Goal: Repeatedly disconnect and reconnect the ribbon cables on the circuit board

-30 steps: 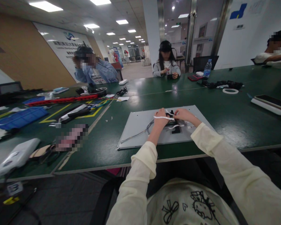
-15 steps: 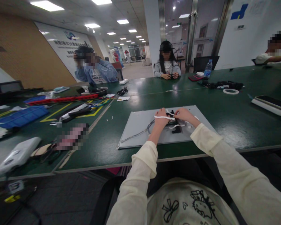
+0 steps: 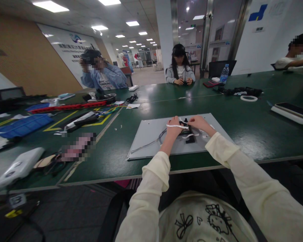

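Note:
A light grey flat panel [image 3: 147, 136] lies on the table before me, with a black part [image 3: 190, 138] on its middle. My left hand [image 3: 174, 126] is closed at the left of this part, its fingers bent over it; what they grip is hidden. A thin white strip [image 3: 177, 126] crosses the back of that hand towards my right fingertips. My right hand [image 3: 198, 122] is closed in a pinch at the strip's right end. Another white strip [image 3: 189, 135] curves just below. A grey cable [image 3: 147, 145] runs left across the panel.
At left lie a blue bin [image 3: 22, 125], a white device [image 3: 19, 167] and a pink phone-like object [image 3: 78, 147], blurred. On the right are a tape roll [image 3: 248, 98], a bottle [image 3: 224, 74] and a phone [image 3: 296, 111]. Several people sit around the table.
Hardly anything differs. Both my hands keep their places at the black part, with the white strip still across the left one.

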A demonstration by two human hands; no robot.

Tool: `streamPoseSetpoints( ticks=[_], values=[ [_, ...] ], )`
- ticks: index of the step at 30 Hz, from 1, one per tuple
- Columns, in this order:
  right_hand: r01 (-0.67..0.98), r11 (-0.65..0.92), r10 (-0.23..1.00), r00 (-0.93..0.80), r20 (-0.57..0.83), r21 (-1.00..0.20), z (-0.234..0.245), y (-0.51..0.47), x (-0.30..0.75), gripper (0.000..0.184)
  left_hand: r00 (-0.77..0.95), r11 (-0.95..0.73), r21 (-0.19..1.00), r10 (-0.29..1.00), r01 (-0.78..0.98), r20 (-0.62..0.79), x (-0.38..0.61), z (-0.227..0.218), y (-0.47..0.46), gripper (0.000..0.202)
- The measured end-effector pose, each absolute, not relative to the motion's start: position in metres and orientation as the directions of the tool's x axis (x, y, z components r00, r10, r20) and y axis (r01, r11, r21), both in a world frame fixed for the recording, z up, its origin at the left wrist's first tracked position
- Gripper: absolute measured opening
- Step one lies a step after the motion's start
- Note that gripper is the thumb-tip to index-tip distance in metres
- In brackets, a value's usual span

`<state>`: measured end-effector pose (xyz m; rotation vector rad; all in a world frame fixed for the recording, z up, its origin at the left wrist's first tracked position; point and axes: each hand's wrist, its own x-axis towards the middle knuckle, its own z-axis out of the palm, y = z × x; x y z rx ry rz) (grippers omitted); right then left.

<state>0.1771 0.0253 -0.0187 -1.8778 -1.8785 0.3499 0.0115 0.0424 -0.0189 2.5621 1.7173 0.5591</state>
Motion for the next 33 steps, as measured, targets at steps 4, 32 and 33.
streamPoseSetpoints(
  ticks=[4, 32, 33],
  values=[
    [0.931, 0.114, 0.980, -0.048, 0.193, -0.347, -0.015, 0.021, 0.176, 0.022, 0.348, -0.412, 0.189, 0.890, 0.891, 0.295, 0.011, -0.021, 0.045, 0.031],
    [0.805, 0.175, 0.944, 0.028, 0.329, -0.568, 0.001, 0.014, 0.188, 0.016, 0.350, -0.412, 0.182, 0.888, 0.893, 0.298, 0.012, -0.017, 0.041, 0.026],
    [0.803, 0.179, 0.938, 0.036, 0.346, -0.568, 0.002, 0.014, 0.187, 0.016, 0.348, -0.411, 0.183, 0.889, 0.893, 0.297, 0.012, -0.017, 0.041, 0.026]
  ],
)
